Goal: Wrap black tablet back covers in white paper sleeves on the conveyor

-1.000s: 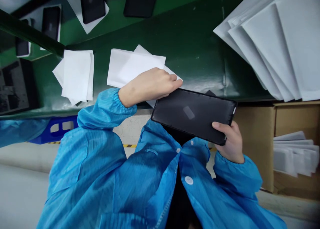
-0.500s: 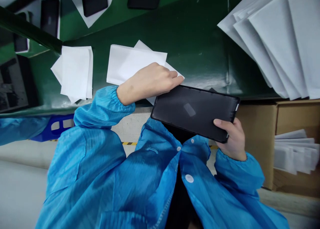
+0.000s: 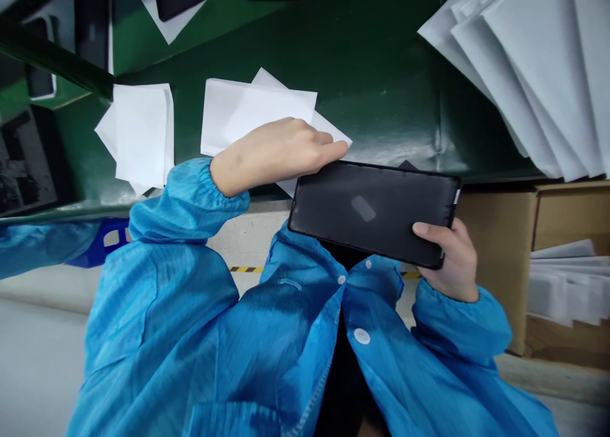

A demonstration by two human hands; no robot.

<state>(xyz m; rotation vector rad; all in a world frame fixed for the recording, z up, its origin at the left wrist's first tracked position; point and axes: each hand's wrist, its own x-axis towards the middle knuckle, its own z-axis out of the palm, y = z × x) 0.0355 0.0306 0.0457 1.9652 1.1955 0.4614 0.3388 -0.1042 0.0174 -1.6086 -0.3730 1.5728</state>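
Though faint — grey patch (image 3: 363,208) on panel (image 3: 393,213)

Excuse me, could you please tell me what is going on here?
A person in a blue coat is holding a flat black panel at the near edge of a green table. The right hand grips one end, thumb on top; the left hand is at the far edge. White sheets lie just beyond the left hand.
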